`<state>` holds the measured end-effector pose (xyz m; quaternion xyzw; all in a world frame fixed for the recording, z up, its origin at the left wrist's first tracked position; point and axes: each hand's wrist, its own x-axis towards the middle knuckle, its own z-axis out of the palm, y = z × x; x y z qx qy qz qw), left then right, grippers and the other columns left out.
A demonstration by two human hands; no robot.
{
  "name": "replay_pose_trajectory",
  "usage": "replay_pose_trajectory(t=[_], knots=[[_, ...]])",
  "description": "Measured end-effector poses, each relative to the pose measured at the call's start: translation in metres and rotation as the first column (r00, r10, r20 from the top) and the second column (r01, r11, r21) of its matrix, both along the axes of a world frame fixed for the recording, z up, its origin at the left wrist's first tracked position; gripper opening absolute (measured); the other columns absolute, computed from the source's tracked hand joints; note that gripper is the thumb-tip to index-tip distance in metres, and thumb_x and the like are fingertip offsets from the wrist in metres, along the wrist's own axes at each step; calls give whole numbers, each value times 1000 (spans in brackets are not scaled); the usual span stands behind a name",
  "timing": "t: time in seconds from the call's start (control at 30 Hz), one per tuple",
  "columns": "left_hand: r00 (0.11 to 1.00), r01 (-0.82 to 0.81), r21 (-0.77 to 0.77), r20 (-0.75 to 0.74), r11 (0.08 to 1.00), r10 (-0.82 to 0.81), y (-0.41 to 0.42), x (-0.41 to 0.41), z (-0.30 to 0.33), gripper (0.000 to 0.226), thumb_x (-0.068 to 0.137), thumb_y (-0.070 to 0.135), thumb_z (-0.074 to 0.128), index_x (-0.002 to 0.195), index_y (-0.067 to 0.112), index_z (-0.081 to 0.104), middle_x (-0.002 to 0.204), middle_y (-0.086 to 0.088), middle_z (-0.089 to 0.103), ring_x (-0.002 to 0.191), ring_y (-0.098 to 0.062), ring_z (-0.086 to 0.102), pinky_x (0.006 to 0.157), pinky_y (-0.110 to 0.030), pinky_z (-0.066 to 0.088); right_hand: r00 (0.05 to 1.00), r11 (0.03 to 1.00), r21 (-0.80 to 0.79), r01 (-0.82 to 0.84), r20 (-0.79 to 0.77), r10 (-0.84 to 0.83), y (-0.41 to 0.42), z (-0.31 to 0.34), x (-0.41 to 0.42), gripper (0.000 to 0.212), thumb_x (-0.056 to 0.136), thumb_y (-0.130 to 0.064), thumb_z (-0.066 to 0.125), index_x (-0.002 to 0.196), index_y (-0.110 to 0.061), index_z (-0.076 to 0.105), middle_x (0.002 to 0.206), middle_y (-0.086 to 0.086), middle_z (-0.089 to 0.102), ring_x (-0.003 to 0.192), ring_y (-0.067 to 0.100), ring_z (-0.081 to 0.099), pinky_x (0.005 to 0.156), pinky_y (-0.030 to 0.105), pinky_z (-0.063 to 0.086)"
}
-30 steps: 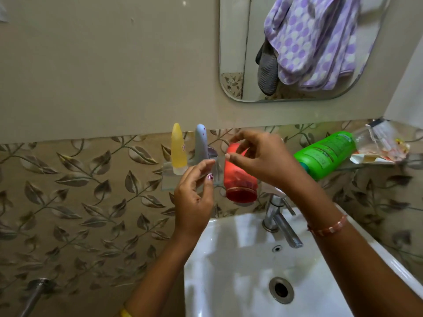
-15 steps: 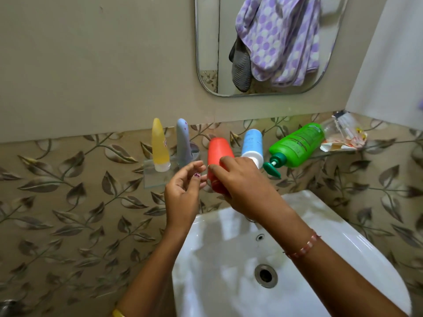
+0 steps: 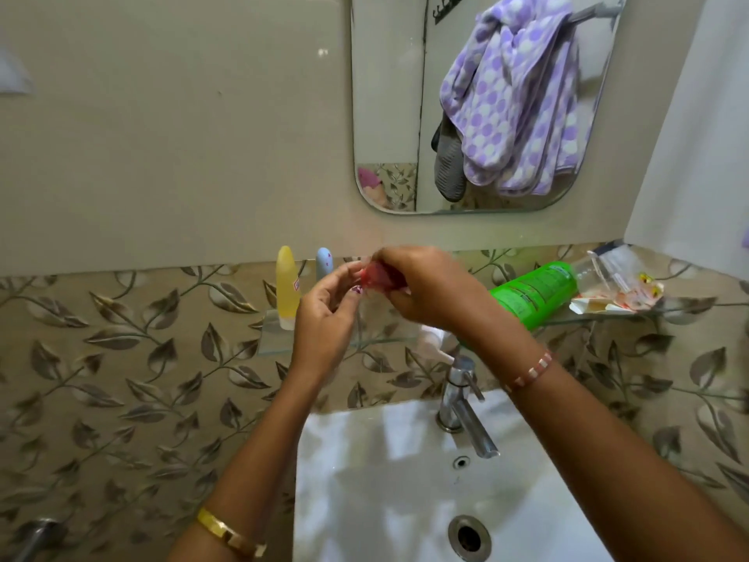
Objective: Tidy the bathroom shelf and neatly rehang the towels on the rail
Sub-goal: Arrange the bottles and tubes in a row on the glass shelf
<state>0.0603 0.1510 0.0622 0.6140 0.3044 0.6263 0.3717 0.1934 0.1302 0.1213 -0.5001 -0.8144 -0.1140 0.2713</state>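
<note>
Leaf-patterned tiles run along the lower wall, plain beige above, with a white sink (image 3: 364, 480) and a chrome tap (image 3: 462, 403) at the bottom of the view. Between the two bands a narrow glass shelf (image 3: 269, 344) is fixed to the wall. On its left end a yellow tube (image 3: 287, 285) and a grey-blue tube (image 3: 324, 264) stand upright on their caps, just beside each other. Further right a green bottle (image 3: 531, 292) lies tilted on its side, cap end down toward the tap, and past it sits a heap of clear and printed wrappers (image 3: 620, 285).

Both hands meet above the shelf, between the grey-blue tube and the green bottle. The right hand (image 3: 425, 290) is closed over a red bottle (image 3: 375, 277) — only a blurred patch of red shows past the knuckles, so I cannot tell how the bottle is tilted. The left hand (image 3: 324, 314) is curled narrow, its fingertips (image 3: 356, 288) meeting the red bottle's near end; whether it truly grips is unclear. A beaded bracelet (image 3: 531, 371) is on the right wrist and a gold bangle (image 3: 229, 533) on the left.

Up on the wall, a mirror (image 3: 385, 95) reflects a purple spotted towel (image 3: 514, 103) bunched unevenly over a rail (image 3: 595, 12), with a dark grey cloth (image 3: 448, 168) hanging beneath it.
</note>
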Motion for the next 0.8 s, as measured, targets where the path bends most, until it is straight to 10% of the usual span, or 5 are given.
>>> replay_pose_trajectory(t=[0.2, 0.37, 0.8], knots=[[964, -36, 10, -264, 999, 37, 23, 11, 25, 40, 89, -2, 48, 128, 3, 48, 123, -15, 60, 115, -22, 57, 102, -39, 44, 952, 991, -95, -97, -298, 65, 27, 45, 34, 29, 72, -7, 71, 99, -1, 63, 91, 15, 67, 82, 25, 60, 74, 36, 51], [904, -72, -18, -424, 997, 58, 32, 17, 22, 47, 87, 3, 55, 132, 11, 45, 118, -7, 62, 104, -12, 57, 91, -28, 46, 843, 936, -207, -284, -520, 140, 47, 58, 42, 37, 75, -7, 72, 110, 0, 59, 111, 19, 63, 95, 20, 57, 90, 36, 50], [910, -257, 60, -322, 965, 262, 35, 27, 2, 29, 86, 12, 60, 114, 17, 55, 92, 13, 59, 79, 9, 54, 69, -10, 46, 770, 823, -391, -411, -633, 84, 64, 19, 40, 42, 71, 4, 72, 101, -20, 54, 88, -4, 67, 78, 5, 66, 58, 17, 56]])
